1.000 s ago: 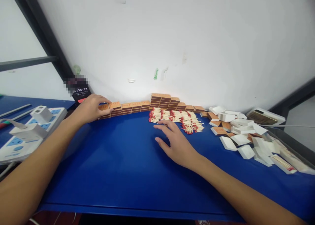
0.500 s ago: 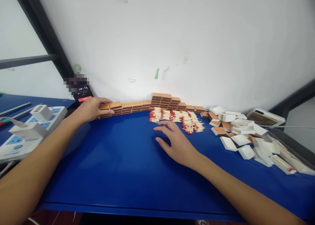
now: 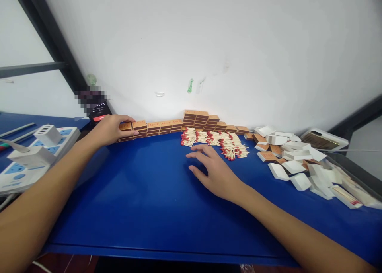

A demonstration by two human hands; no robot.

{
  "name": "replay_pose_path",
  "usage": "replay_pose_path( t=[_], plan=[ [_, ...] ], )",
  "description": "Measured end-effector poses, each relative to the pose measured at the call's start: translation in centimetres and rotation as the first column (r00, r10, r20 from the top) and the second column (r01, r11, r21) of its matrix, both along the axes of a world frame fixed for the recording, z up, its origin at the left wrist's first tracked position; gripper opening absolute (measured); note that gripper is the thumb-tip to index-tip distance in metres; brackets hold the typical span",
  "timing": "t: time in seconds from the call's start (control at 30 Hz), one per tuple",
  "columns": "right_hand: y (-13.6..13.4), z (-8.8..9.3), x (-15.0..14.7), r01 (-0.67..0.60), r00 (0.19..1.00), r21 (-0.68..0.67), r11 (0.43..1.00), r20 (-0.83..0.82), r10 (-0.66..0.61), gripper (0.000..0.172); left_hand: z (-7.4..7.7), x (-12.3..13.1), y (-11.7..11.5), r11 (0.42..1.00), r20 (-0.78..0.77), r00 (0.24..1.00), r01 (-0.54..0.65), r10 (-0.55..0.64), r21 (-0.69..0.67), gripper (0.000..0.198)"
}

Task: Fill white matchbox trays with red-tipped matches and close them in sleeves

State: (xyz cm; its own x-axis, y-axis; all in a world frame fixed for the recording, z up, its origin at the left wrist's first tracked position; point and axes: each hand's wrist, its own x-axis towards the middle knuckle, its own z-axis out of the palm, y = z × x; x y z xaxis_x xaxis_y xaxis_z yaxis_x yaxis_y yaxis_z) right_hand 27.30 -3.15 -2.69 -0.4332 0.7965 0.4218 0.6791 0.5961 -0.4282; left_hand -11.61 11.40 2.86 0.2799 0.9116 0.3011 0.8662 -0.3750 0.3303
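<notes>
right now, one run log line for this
left grip: at matchbox row, left end | right grip: open, holding nothing, near match pile | white trays: right side

The head camera looks forward and down over the blue table (image 3: 143,209), seemingly nearby.

I record the boxes (image 3: 166,125), orange on top with brown sides, laid flat in a line along the back of the desk (image 3: 134,193), beside the wall (image 3: 253,58). The left stretch stands at least two layers high; I find its far end partly hidden. Mid-line, the stacking rises to several layers, then steps down rightward. In front of this taller part I note loose matches (image 3: 209,138), pale with red heads, bunched in rough clusters.
</notes>
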Motion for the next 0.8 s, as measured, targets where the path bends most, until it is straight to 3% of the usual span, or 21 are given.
replay_pose_path(
  t=[0.17, 0.8],
  plan=[
    [-0.08, 0.1, -0.04, 0.002, 1.0, 0.012, 1.0, -0.004, -0.002, 0.029, 0.34, 0.22, -0.11, 1.0, -0.156, 0.988, -0.012, 0.014, 0.016, 0.071],
    [0.21, 0.16, 0.12, 0.006, 1.0, 0.067, 0.998, -0.025, -0.004, 0.026, 0.6, 0.96, 0.09, 1.0, -0.234, 0.972, -0.025, 0.022, -0.009, 0.066]
  ],
)
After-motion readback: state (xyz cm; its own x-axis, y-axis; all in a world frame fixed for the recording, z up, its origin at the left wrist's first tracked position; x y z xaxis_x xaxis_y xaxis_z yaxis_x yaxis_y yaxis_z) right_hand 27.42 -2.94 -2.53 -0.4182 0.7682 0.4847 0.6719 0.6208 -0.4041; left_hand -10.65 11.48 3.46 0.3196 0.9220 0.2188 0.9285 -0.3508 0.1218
